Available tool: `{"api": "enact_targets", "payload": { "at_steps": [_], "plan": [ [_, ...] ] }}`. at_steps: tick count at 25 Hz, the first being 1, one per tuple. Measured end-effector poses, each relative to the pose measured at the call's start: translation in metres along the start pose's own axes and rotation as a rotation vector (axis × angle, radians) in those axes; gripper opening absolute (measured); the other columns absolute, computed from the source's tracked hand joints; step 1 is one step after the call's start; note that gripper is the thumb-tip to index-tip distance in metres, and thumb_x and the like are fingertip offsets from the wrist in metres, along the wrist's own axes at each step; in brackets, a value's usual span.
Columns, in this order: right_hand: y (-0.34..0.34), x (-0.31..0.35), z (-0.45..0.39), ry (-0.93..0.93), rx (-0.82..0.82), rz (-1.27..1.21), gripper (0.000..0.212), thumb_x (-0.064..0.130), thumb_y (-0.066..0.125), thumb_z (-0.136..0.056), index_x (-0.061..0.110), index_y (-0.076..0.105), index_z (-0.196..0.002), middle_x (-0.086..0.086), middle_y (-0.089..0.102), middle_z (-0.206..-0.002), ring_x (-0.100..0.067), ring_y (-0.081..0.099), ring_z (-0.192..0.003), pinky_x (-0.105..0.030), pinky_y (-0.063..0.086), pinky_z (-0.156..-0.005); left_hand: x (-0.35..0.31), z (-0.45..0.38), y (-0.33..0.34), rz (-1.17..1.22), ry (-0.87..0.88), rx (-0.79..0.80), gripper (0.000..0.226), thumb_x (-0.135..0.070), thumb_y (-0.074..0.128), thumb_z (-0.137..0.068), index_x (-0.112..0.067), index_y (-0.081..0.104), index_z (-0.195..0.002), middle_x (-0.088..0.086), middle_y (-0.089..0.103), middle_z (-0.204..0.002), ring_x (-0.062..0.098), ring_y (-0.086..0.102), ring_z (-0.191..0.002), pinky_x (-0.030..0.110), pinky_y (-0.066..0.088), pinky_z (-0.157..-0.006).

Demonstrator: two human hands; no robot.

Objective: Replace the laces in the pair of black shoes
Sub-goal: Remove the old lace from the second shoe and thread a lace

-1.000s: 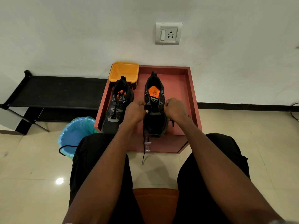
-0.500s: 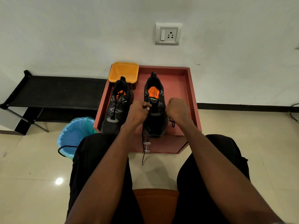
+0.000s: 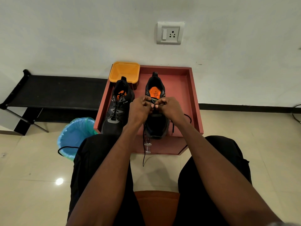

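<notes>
Two black shoes with orange insoles stand side by side on a red cabinet top (image 3: 182,82). The left shoe (image 3: 118,110) is laced with a black lace. Over the tongue of the right shoe (image 3: 156,124) my left hand (image 3: 140,110) and my right hand (image 3: 169,109) meet, fingers curled, pinching the black lace (image 3: 143,149). One end of that lace hangs down past the cabinet's front edge. Another stretch of it loops on the top to the right of the shoe. The eyelets under my hands are hidden.
An orange plastic tub (image 3: 124,71) sits at the cabinet's back left corner. A bin with a blue liner (image 3: 74,136) stands on the floor to the left, a black lace draped over its rim. A black bench (image 3: 53,92) runs along the wall. My knees flank the cabinet.
Both hands have moved together from the shoe's sides to meet over the tongue, a little farther up the shoe. The shoes have stayed in place.
</notes>
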State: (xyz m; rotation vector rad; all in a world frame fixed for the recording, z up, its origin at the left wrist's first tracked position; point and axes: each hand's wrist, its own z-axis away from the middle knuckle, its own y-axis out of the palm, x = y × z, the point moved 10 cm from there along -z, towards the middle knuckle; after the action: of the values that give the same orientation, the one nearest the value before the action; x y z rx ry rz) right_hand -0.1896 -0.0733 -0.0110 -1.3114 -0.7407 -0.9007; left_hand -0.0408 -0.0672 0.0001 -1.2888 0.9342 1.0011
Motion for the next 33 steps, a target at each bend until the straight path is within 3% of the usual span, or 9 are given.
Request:
{"api": "enact_targets", "payload": {
  "at_steps": [3,5,7,9,13,19,24,30,33],
  "plan": [
    [0.002,0.003,-0.002,-0.039,0.000,-0.034,0.006,0.012,0.070,-0.089,0.011,0.076,-0.088,0.009,0.069,-0.077,0.000,0.063,-0.071,-0.019,0.049,-0.065,0.002,-0.003,-0.003,0.010,0.000,-0.012,0.017,-0.005,0.068,-0.090,-0.019,0.062,-0.096,-0.001,0.072,-0.078,0.007,0.070,-0.071,0.017,0.057,-0.066],
    [0.005,0.003,-0.004,-0.046,0.000,0.016,0.008,0.010,0.068,-0.090,0.012,0.075,-0.086,0.011,0.067,-0.075,0.002,0.061,-0.070,-0.012,0.044,-0.062,0.008,-0.003,-0.001,0.007,-0.021,-0.018,0.016,-0.005,0.068,-0.090,-0.018,0.062,-0.100,-0.002,0.071,-0.079,0.006,0.068,-0.072,0.016,0.056,-0.066],
    [0.005,0.001,-0.007,-0.071,-0.056,0.176,0.014,0.008,0.063,-0.090,0.015,0.072,-0.082,0.005,0.066,-0.077,-0.009,0.061,-0.071,-0.019,0.046,-0.064,0.018,-0.003,-0.005,-0.022,-0.053,-0.083,0.011,-0.008,0.065,-0.092,-0.015,0.066,-0.100,-0.003,0.071,-0.084,0.006,0.068,-0.077,0.015,0.055,-0.068],
    [0.004,-0.003,-0.008,-0.079,-0.136,0.396,0.016,0.008,0.058,-0.088,0.016,0.071,-0.085,-0.003,0.061,-0.092,-0.019,0.056,-0.088,-0.035,0.047,-0.080,0.038,-0.006,-0.012,-0.033,-0.148,-0.180,0.012,-0.008,0.062,-0.093,-0.014,0.072,-0.096,-0.001,0.072,-0.091,0.009,0.066,-0.083,0.019,0.052,-0.070],
    [0.015,-0.003,-0.002,-0.083,-0.198,0.605,0.019,0.011,0.058,-0.088,0.013,0.070,-0.102,-0.009,0.044,-0.120,-0.028,0.038,-0.113,-0.041,0.039,-0.095,0.081,-0.003,-0.005,0.175,-0.426,-0.234,0.026,-0.001,0.059,-0.088,-0.020,0.070,-0.074,0.004,0.071,-0.086,0.018,0.067,-0.083,0.039,0.059,-0.085],
    [0.026,-0.016,-0.008,0.029,-0.110,0.390,0.013,0.011,0.060,-0.089,0.015,0.072,-0.094,-0.007,0.037,-0.124,-0.027,0.035,-0.115,-0.041,0.038,-0.099,0.091,-0.003,0.004,0.271,-0.482,-0.240,0.025,-0.002,0.062,-0.088,-0.022,0.071,-0.076,0.006,0.073,-0.092,0.021,0.069,-0.093,0.039,0.057,-0.091],
    [0.023,-0.029,-0.013,0.126,-0.054,0.180,0.012,0.013,0.062,-0.092,0.017,0.073,-0.093,-0.005,0.034,-0.125,-0.026,0.033,-0.118,-0.032,0.033,-0.098,0.095,-0.004,0.006,0.276,-0.492,-0.227,0.025,-0.003,0.062,-0.088,-0.023,0.072,-0.077,0.007,0.073,-0.093,0.021,0.069,-0.092,0.040,0.057,-0.090],
    [0.026,-0.033,-0.013,0.158,-0.064,0.136,0.007,0.022,0.068,-0.091,0.028,0.069,-0.087,0.003,0.032,-0.118,-0.018,0.028,-0.110,-0.037,0.035,-0.105,0.092,-0.005,0.009,0.252,-0.475,-0.171,0.019,-0.003,0.065,-0.087,-0.015,0.076,-0.097,0.009,0.074,-0.095,0.020,0.070,-0.093,0.038,0.058,-0.090],
    [0.021,-0.028,-0.011,0.087,-0.130,0.252,0.009,0.023,0.068,-0.091,0.021,0.073,-0.097,-0.004,0.036,-0.121,-0.024,0.033,-0.114,-0.033,0.037,-0.099,0.089,-0.004,0.006,0.265,-0.459,-0.178,0.015,-0.003,0.067,-0.085,-0.015,0.076,-0.089,0.009,0.074,-0.093,0.021,0.070,-0.093,0.036,0.058,-0.088]
  ]
}}
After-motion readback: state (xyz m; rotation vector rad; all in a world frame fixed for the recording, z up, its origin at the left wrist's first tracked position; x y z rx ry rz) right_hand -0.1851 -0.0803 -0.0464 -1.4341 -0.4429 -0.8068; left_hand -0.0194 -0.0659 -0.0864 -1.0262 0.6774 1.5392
